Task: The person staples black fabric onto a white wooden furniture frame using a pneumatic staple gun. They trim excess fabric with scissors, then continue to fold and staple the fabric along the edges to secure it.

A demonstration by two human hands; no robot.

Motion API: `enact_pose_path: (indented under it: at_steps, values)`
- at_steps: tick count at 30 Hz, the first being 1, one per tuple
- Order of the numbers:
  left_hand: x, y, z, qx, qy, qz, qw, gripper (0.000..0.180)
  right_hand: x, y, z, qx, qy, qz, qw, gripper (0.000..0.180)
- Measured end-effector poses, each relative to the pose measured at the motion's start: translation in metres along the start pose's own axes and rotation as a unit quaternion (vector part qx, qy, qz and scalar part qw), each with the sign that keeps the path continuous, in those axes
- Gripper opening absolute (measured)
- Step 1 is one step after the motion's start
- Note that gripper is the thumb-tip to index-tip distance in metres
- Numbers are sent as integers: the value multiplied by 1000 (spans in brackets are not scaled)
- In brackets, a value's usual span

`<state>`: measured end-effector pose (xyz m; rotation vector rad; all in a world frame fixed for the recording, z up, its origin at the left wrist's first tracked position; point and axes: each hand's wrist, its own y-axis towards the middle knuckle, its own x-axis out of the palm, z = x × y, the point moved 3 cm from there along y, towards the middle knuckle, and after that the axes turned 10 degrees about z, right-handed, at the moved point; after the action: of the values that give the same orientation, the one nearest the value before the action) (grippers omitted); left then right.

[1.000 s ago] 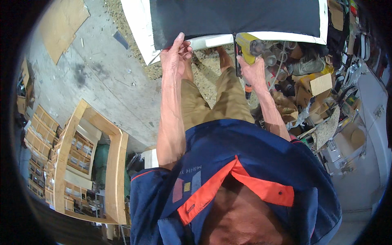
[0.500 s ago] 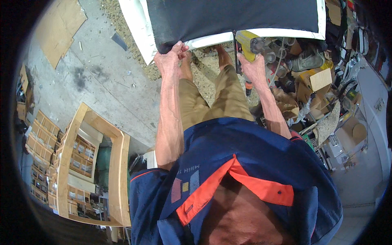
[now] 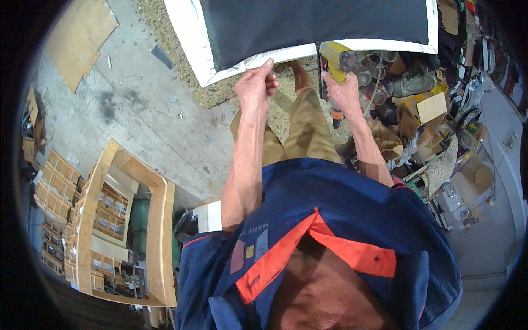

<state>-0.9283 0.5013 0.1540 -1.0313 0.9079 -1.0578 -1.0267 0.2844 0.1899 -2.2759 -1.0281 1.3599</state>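
A large panel with black cloth (image 3: 313, 25) over its middle and a white border (image 3: 190, 41) lies before me. My left hand (image 3: 254, 87) is at its near edge, left of centre. The thumb lies over the white border, and the other fingers curl below it. My right hand (image 3: 344, 92) is closed around a yellow staple gun (image 3: 333, 58) with a slim black magazine (image 3: 321, 74). The gun's black front end meets the panel's near edge, right of centre. An orange hose fitting (image 3: 336, 115) hangs below my right hand.
Tools, bags and boxes are heaped on the right, including a cardboard box (image 3: 415, 113). A wooden frame (image 3: 159, 236) stands at lower left. A cardboard sheet (image 3: 82, 41) lies on the concrete floor at far left. Speckled matting (image 3: 212, 93) is under the panel.
My left hand has moved right along the panel's near edge, away from its left corner, which is now uncovered. My right hand and the staple gun have hardly moved.
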Motion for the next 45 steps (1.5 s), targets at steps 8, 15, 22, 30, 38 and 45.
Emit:
enact_pose_path:
  at_steps: [8,15,22,30,38,45]
  values:
    - [37,25,6,-27,-116,65,991,26,2,-1,3,-25,4,11,1000,21]
    - [46,21,9,31,-110,41,993,21,3,-3,-2,-24,27,11,999,19]
    - [48,25,-1,94,-46,61,993,24,3,-3,1,14,12,3,1000,33]
    - [40,30,-4,378,241,207,870,30,-1,-10,-18,2,-50,-1,999,29]
    - [38,33,-4,334,279,245,866,34,31,-39,-33,-30,7,-34,999,21]
    - [38,28,-1,331,245,227,883,30,49,-38,-34,-8,9,-35,999,34]
